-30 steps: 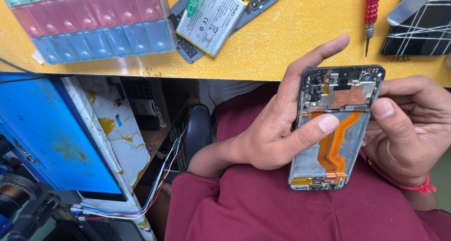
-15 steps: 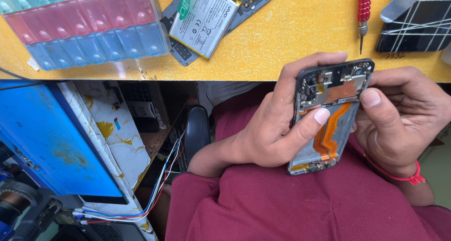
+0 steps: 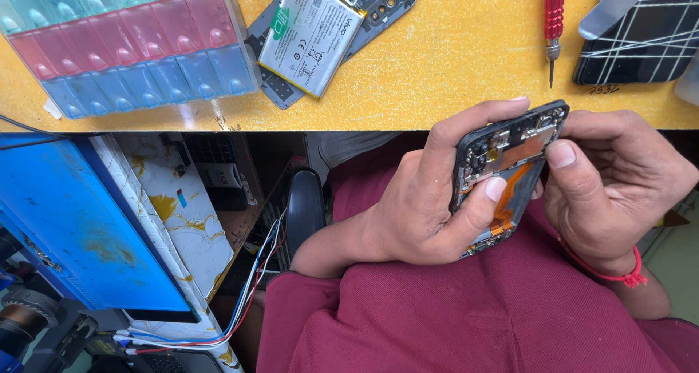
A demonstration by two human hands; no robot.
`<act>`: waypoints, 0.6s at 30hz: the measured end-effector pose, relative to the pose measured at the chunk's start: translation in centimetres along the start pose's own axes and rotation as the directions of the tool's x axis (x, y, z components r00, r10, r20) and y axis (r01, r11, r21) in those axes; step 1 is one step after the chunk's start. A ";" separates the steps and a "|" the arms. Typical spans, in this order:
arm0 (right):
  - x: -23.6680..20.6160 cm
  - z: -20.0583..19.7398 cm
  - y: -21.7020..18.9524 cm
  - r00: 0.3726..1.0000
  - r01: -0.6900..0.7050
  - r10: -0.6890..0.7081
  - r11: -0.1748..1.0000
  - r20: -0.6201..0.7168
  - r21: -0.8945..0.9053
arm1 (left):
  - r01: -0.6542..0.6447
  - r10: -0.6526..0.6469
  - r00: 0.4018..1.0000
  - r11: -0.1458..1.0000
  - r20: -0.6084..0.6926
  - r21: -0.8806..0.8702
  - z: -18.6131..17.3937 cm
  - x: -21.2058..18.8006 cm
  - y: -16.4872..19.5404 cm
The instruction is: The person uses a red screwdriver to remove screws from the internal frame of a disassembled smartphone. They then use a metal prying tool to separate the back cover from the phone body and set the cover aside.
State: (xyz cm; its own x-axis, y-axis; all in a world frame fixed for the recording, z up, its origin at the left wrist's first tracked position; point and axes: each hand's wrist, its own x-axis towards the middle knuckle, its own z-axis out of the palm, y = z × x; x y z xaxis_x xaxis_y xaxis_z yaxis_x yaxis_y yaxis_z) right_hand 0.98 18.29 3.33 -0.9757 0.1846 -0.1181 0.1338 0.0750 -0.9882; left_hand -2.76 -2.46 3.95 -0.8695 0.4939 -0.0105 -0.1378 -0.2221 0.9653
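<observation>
An opened phone body [image 3: 510, 162], black-framed with an orange flex cable and bare circuit parts showing, is held over my lap below the table's edge. My left hand [image 3: 429, 205] wraps around its left side, thumb lying across the orange cable. From the right, my right hand [image 3: 611, 191] grips the phone's upper edge, thumb pressed on the top corner. A red thread circles my right wrist. The phone's lower end is hidden behind my left hand.
On the yellow table [image 3: 451, 60] lie a silver phone battery [image 3: 309, 34] on a grey back cover [image 3: 378, 9], a red screwdriver [image 3: 555, 16], a dark phone bound with bands [image 3: 641, 42] and coloured plastic trays [image 3: 124, 45]. A blue panel [image 3: 73, 235] and loose wires [image 3: 240, 307] sit lower left.
Both hands have closed in on the phone: my left fingers, spread a second ago, now curl around its side, and the phone is tilted more on edge.
</observation>
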 end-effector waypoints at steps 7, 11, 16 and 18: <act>-0.8 0.1 0.3 0.998 0.031 -0.033 0.999 -0.053 -0.035 | 0.028 -0.020 0.998 0.992 -0.066 0.120 0.4 -0.5 -0.5; -0.6 0.0 0.4 0.999 0.018 -0.016 0.996 -0.028 0.083 | 0.108 -0.096 0.990 0.987 -0.103 0.117 0.4 -0.7 -0.7; -0.1 -0.3 0.0 0.996 -0.064 0.047 0.966 0.075 0.249 | 0.130 -0.127 0.990 0.991 -0.067 0.032 0.7 -0.8 -0.9; -0.1 -0.4 -0.1 0.989 -0.121 0.090 0.944 0.113 0.307 | 0.138 -0.136 0.988 0.990 -0.065 0.021 0.7 -0.8 -1.0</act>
State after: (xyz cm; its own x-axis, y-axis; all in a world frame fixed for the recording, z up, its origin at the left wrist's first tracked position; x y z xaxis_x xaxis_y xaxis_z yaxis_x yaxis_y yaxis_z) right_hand 1.09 18.67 3.50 -0.9730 0.0783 -0.2172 0.1914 -0.2524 -0.9485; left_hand -1.57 -2.03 3.13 -0.8717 0.4635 -0.1592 -0.2467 -0.1343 0.9597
